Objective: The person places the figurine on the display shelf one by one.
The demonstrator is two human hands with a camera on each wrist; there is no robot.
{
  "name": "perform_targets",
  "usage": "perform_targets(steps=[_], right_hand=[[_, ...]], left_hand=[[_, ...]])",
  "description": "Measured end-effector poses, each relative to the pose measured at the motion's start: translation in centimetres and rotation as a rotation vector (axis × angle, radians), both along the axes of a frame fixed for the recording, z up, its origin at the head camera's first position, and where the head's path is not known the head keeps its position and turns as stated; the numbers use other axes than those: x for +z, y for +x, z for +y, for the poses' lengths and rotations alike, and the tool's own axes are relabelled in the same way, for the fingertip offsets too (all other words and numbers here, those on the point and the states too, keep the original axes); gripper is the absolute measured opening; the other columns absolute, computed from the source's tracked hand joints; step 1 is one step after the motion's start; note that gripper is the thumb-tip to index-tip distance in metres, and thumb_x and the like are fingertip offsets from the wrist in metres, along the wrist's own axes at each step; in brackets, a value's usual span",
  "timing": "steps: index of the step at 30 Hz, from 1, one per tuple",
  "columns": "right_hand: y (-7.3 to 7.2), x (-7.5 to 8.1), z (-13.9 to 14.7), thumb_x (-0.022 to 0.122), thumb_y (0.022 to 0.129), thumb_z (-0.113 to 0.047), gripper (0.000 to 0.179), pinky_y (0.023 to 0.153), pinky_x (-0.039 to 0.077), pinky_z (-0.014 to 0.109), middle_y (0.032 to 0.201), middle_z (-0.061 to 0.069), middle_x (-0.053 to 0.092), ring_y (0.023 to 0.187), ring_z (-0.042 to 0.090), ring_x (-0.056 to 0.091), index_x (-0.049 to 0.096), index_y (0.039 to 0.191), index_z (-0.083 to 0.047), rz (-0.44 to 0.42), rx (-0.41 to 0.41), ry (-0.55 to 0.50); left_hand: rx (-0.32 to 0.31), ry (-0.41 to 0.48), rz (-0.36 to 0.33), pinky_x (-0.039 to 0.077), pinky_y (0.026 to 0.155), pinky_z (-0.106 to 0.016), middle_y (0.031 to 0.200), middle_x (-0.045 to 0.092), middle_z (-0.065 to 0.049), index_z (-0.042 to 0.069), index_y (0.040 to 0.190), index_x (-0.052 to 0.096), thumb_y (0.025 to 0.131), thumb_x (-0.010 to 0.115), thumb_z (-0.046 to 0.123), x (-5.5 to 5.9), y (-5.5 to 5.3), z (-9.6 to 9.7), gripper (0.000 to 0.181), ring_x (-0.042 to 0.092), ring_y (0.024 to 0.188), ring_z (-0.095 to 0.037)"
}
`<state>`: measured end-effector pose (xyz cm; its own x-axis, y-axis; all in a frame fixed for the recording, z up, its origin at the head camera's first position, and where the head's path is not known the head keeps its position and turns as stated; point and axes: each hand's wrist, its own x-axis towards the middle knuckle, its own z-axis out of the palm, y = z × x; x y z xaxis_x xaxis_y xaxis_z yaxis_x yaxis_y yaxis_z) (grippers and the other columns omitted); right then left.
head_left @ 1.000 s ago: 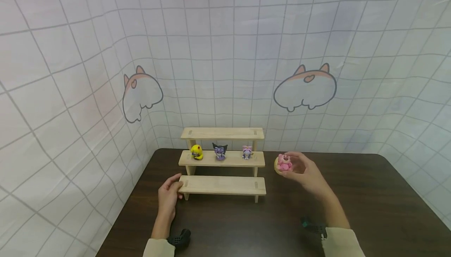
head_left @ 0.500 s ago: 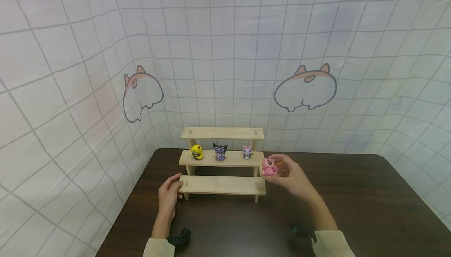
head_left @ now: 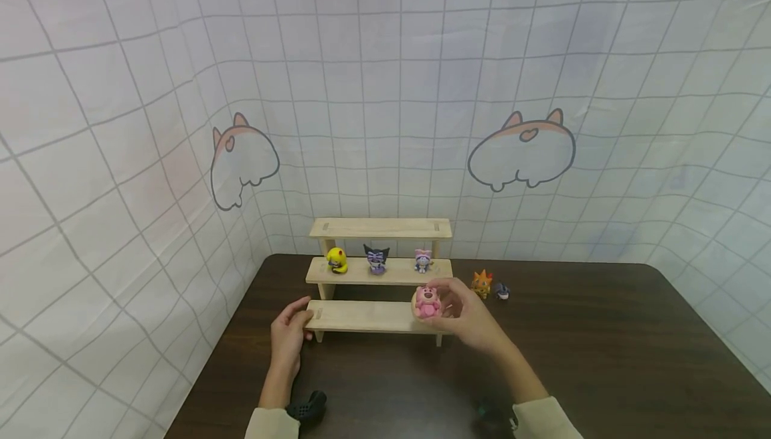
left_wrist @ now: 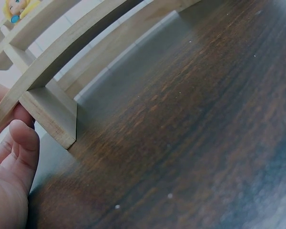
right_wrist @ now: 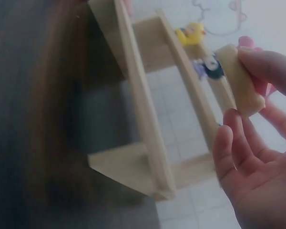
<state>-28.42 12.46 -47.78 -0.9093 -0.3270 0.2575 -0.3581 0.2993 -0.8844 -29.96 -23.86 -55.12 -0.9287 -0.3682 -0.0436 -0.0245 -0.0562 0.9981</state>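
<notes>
head view: the left forearm rises steeply from its pale sleeve (head_left: 272, 424), and the left hand (head_left: 289, 330) grips the left end of the lowest board of a three-tier wooden stand (head_left: 367, 316), its fingers narrowed round the edge. the right forearm slants inward from the lower right, leaning to the left, and the right hand (head_left: 470, 318) reaches across to the right end of that same board. thumb and fingers are curved in a pinch on a pink bear figure (head_left: 427, 302) with a pale yellow back, its front facing the camera. the bear overlaps the lowest board; whether it touches the wood i cannot tell. on the middle tier sit a yellow figure (head_left: 337, 260), a black-eared purple figure (head_left: 376, 259) and a small pink-and-lilac figure (head_left: 423, 261). on the dark table (head_left: 602, 345), just beyond the right hand, are an orange spiky figure (head_left: 482, 284) and a small dark figure (head_left: 502, 291) beside it.

left wrist view: the hand comes up from the lower left, with one finger tucked under the board's end near the supporting leg and another bent below it; the rest of the grip is cut off.

right wrist view: the palm is turned toward the camera, the thumb pressing the bear from above; the lower fingers curl loosely beneath the yellow part.
</notes>
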Motion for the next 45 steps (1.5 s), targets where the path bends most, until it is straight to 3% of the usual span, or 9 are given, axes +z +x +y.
perform_targets(steps=[7,18,27,37,45], right_hand=[[0.3,-1.4,-2.5,0.088,0.079,-0.016,0.059,0.078,0.055,0.029,0.121,0.013,0.062,0.093,0.022,0.061,0.061,0.132,-0.017,0.003,-0.013,-0.042],[0.9,-2.8,-5.9,0.089,0.079,-0.020,0.057,0.078,0.056,0.026,0.122,0.008,0.060,0.090,0.017,0.062,0.062,0.129,-0.022,-0.001,-0.006,-0.044],[0.3,-2.6,-8.6,0.090,0.078,-0.019,0.057,0.076,0.055,0.023,0.122,0.008,0.059,0.089,0.017,0.062,0.064,0.128,-0.020,-0.003,0.018,-0.052],[-0.7,-2.0,-11.7,0.088,0.081,-0.017,0.060,0.076,0.054,0.021,0.124,0.008,0.060,0.091,0.018,0.063,0.061,0.134,-0.013,0.019,0.053,0.004],[-1.6,-2.2,-13.7,0.088,0.081,-0.017,0.056,0.073,0.052,0.020,0.122,0.008,0.061,0.093,0.026,0.064,0.063,0.131,-0.013,0.019,0.037,0.027]], left_hand=[[0.004,-0.004,0.005,0.048,0.053,-0.020,0.111,0.069,0.001,0.005,0.132,0.067,0.097,0.061,0.007,0.0,0.0,0.0,0.035,0.054,0.064,-0.007],[-0.006,-0.011,0.003,0.048,0.054,-0.020,0.122,0.066,-0.008,0.005,0.134,0.065,0.098,0.062,0.008,0.0,0.2,0.1,0.037,0.055,0.065,-0.006],[-0.010,-0.020,0.002,0.048,0.054,-0.020,0.126,0.066,-0.011,0.004,0.135,0.064,0.098,0.062,0.009,0.1,0.3,0.2,0.038,0.055,0.066,-0.006],[-0.011,-0.018,0.013,0.048,0.054,-0.020,0.116,0.068,-0.003,0.003,0.134,0.065,0.097,0.060,0.007,0.0,0.2,0.0,0.037,0.055,0.064,-0.006],[0.000,-0.016,0.014,0.048,0.053,-0.020,0.115,0.068,-0.003,0.003,0.134,0.065,0.097,0.060,0.007,-0.1,0.0,0.1,0.037,0.054,0.062,-0.005]])
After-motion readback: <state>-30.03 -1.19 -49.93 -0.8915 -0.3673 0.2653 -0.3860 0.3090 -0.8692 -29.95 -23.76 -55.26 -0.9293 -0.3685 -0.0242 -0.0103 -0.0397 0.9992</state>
